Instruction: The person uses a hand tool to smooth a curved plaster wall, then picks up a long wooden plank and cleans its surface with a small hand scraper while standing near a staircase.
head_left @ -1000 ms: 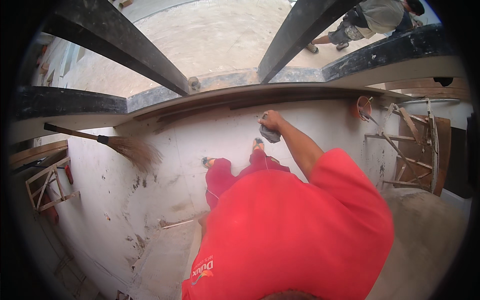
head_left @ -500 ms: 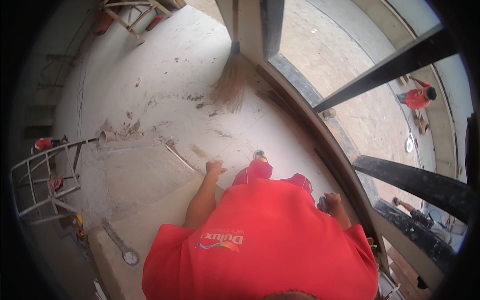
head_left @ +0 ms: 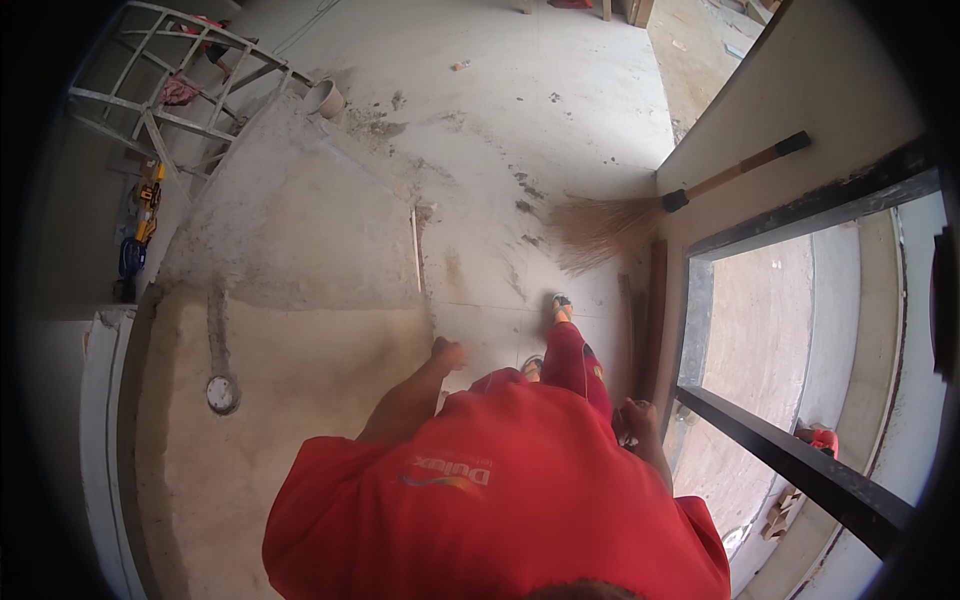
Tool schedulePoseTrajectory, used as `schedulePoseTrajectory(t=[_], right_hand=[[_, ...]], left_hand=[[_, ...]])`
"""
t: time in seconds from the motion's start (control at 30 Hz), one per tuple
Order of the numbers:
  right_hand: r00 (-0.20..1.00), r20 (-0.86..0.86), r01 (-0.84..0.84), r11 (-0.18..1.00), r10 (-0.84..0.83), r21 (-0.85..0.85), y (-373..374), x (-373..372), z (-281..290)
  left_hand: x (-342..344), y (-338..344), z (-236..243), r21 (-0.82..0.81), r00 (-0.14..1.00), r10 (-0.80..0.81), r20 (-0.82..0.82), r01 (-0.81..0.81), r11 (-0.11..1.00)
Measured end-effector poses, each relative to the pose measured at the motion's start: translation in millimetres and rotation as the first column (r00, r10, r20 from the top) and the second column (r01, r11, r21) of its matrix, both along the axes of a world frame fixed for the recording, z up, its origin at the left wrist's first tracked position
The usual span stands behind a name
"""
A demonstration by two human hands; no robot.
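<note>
Beside the thigh, the right hand (head_left: 640, 415) grips a dark item (head_left: 624, 437) too blurred to name, best kept close and clear of the window bar (head_left: 790, 459), while the curled left hand (head_left: 449, 354) hides whether it holds anything.

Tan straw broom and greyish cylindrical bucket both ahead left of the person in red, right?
One error: the tan straw broom is ahead right of the person in red, per the head view; the greyish cylindrical bucket is ahead left, as stated.
</note>
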State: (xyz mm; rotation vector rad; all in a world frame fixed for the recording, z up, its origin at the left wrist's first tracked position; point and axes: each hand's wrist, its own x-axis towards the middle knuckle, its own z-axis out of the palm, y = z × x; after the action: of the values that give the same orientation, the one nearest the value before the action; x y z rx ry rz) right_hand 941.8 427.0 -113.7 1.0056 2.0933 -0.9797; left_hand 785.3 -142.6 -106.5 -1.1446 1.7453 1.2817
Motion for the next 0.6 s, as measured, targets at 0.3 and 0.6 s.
schedulePoseTrajectory(t=[0.3, 0.6], right_hand=[[0.811, -0.014, -0.56, 0.783, 0.585, 0.27, 27, -319, -13], [0.645, -0.105, -0.739, 0.652, 0.757, 0.17, -127, -601, 5]], left_hand=[[-8, -46, 59, -0.015, 0.909, 0.416, -0.005, -0.416, 0.909], [-67, -16, 38, -0.138, 0.942, 0.336, 0.007, -0.332, 0.933]])
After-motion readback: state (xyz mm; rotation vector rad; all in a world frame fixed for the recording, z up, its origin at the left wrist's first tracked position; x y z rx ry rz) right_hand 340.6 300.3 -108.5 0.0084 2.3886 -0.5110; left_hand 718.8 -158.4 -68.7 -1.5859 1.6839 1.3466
